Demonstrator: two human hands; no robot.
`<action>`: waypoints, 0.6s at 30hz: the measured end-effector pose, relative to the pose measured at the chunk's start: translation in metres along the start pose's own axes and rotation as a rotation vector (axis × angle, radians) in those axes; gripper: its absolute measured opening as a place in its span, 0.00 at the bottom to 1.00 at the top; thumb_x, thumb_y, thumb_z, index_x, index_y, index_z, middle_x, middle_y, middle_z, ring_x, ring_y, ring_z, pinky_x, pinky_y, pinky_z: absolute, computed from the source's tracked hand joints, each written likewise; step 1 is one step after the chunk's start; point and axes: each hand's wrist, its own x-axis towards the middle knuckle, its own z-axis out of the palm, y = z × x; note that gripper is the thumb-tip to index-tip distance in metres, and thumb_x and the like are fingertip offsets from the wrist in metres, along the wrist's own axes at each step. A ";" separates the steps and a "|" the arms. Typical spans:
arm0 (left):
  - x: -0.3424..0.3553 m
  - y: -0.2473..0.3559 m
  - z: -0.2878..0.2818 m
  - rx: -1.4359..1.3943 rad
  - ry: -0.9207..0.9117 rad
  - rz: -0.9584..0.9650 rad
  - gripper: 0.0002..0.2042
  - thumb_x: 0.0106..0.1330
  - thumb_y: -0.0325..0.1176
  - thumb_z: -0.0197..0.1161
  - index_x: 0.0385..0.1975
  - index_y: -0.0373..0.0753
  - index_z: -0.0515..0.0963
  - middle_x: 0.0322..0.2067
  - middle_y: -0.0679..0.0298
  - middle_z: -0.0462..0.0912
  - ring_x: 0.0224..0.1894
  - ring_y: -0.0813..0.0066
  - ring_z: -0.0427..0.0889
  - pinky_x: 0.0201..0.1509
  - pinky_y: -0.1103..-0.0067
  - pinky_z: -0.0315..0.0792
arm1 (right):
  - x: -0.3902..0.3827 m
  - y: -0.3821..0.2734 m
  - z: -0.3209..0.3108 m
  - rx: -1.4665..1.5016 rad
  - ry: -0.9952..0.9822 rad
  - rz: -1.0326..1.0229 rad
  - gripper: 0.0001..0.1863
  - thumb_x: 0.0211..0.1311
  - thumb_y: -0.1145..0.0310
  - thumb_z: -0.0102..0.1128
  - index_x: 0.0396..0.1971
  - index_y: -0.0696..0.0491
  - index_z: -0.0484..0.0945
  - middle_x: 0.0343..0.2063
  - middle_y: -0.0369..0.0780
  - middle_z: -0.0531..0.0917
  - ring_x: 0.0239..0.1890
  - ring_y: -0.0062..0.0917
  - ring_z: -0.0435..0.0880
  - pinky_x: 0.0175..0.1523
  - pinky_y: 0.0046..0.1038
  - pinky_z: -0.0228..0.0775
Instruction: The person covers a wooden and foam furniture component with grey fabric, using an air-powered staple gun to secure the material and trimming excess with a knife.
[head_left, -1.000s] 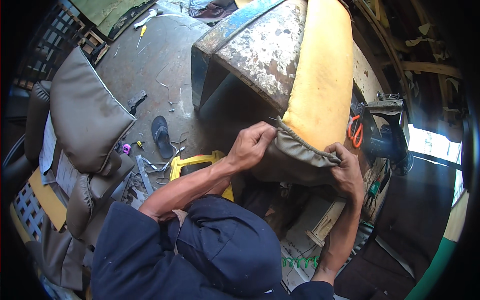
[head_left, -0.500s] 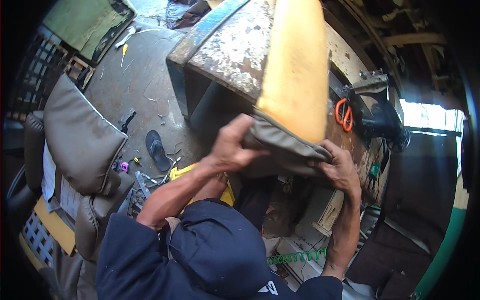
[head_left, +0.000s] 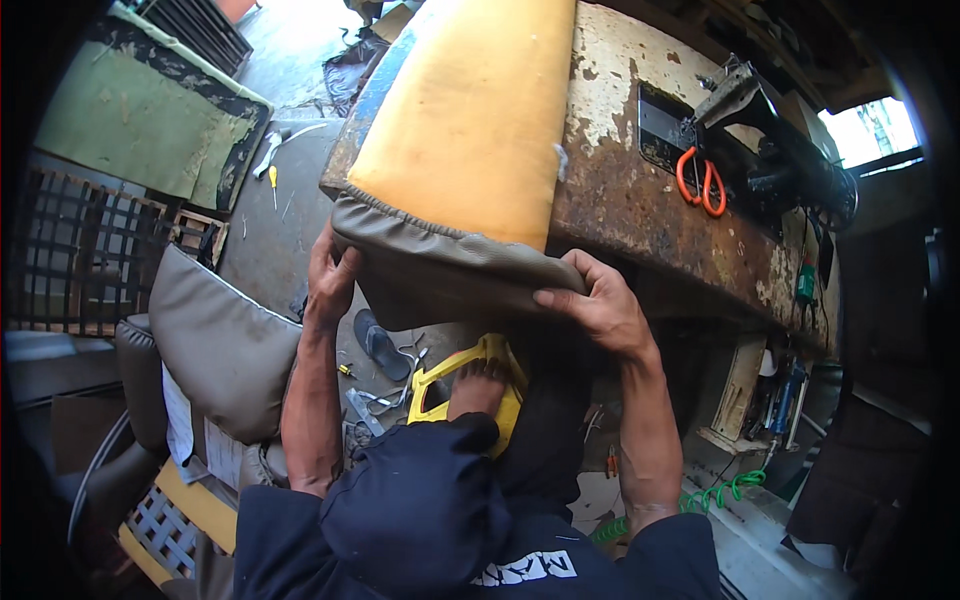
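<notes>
A long yellow foam cushion (head_left: 465, 120) lies over the near left part of the worktable. Its near end is tucked into a grey-brown leatherette cover (head_left: 455, 280) with a gathered edge. My left hand (head_left: 332, 275) grips the cover's left corner, thumb on the near face and fingers partly hidden behind. At the right corner, my right hand (head_left: 602, 305) pinches the cover, its thumb stretched along the front. Between the hands the cover hangs past the table's near edge.
On the worktable (head_left: 620, 195) stand a black sewing machine (head_left: 770, 140) and orange-handled scissors (head_left: 700, 182). Finished grey cushions (head_left: 225, 345) are stacked at left. A yellow stool-like frame (head_left: 430, 390) is by my foot, near a sandal (head_left: 380, 345). A green coiled hose (head_left: 715, 492) runs lower right.
The foam and cover have swung left and now show a broader face. My left hand has moved down to the cover's left corner; my right hand still holds the right one.
</notes>
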 end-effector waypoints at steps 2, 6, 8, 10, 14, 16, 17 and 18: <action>0.000 -0.007 -0.003 0.000 -0.013 0.018 0.35 0.72 0.52 0.65 0.68 0.30 0.67 0.60 0.57 0.79 0.62 0.70 0.76 0.68 0.72 0.66 | 0.006 0.028 -0.011 0.106 0.059 -0.037 0.14 0.63 0.63 0.75 0.37 0.54 0.78 0.29 0.27 0.78 0.34 0.09 0.72 0.41 0.17 0.65; -0.004 -0.024 -0.015 0.027 -0.038 0.018 0.25 0.81 0.46 0.51 0.65 0.31 0.69 0.61 0.56 0.78 0.62 0.69 0.76 0.67 0.72 0.67 | 0.001 0.053 -0.019 0.137 0.192 -0.160 0.13 0.65 0.66 0.74 0.35 0.52 0.76 0.29 0.27 0.77 0.34 0.09 0.71 0.40 0.16 0.64; -0.004 -0.023 -0.011 -0.024 -0.044 -0.008 0.25 0.81 0.47 0.51 0.65 0.31 0.69 0.61 0.56 0.78 0.62 0.68 0.76 0.67 0.71 0.68 | 0.006 0.042 -0.005 0.252 0.244 -0.239 0.10 0.67 0.68 0.71 0.41 0.55 0.80 0.33 0.29 0.82 0.38 0.09 0.76 0.44 0.16 0.68; -0.003 -0.023 -0.006 -0.075 -0.057 -0.029 0.26 0.81 0.49 0.51 0.65 0.32 0.69 0.61 0.55 0.77 0.62 0.68 0.76 0.66 0.71 0.68 | 0.021 0.053 -0.010 0.311 0.210 -0.212 0.09 0.68 0.68 0.70 0.42 0.56 0.82 0.36 0.30 0.84 0.40 0.10 0.78 0.46 0.16 0.69; 0.002 -0.023 0.008 -0.155 -0.022 -0.063 0.28 0.81 0.51 0.49 0.65 0.31 0.68 0.61 0.55 0.77 0.62 0.66 0.77 0.68 0.69 0.68 | 0.034 0.071 0.004 0.492 0.226 -0.276 0.08 0.71 0.71 0.65 0.45 0.56 0.85 0.39 0.31 0.87 0.42 0.11 0.81 0.51 0.18 0.72; -0.001 -0.023 0.008 -0.187 -0.021 -0.066 0.28 0.81 0.52 0.49 0.65 0.31 0.68 0.61 0.55 0.77 0.62 0.66 0.77 0.68 0.69 0.69 | 0.040 0.074 0.017 0.627 0.280 -0.326 0.09 0.71 0.71 0.66 0.47 0.56 0.85 0.42 0.33 0.88 0.44 0.14 0.83 0.54 0.20 0.73; -0.001 -0.024 0.006 -0.175 -0.027 -0.083 0.29 0.81 0.52 0.49 0.65 0.30 0.68 0.61 0.54 0.77 0.63 0.66 0.77 0.68 0.69 0.69 | 0.045 0.077 0.025 0.626 0.280 -0.332 0.09 0.71 0.71 0.66 0.47 0.56 0.85 0.42 0.33 0.88 0.44 0.14 0.83 0.54 0.20 0.73; -0.001 -0.025 0.004 -0.163 -0.032 -0.100 0.29 0.80 0.52 0.49 0.65 0.30 0.68 0.61 0.54 0.77 0.63 0.66 0.77 0.68 0.70 0.69 | 0.053 0.084 0.035 0.756 0.270 -0.333 0.10 0.71 0.71 0.66 0.48 0.57 0.84 0.43 0.34 0.88 0.45 0.16 0.84 0.55 0.20 0.73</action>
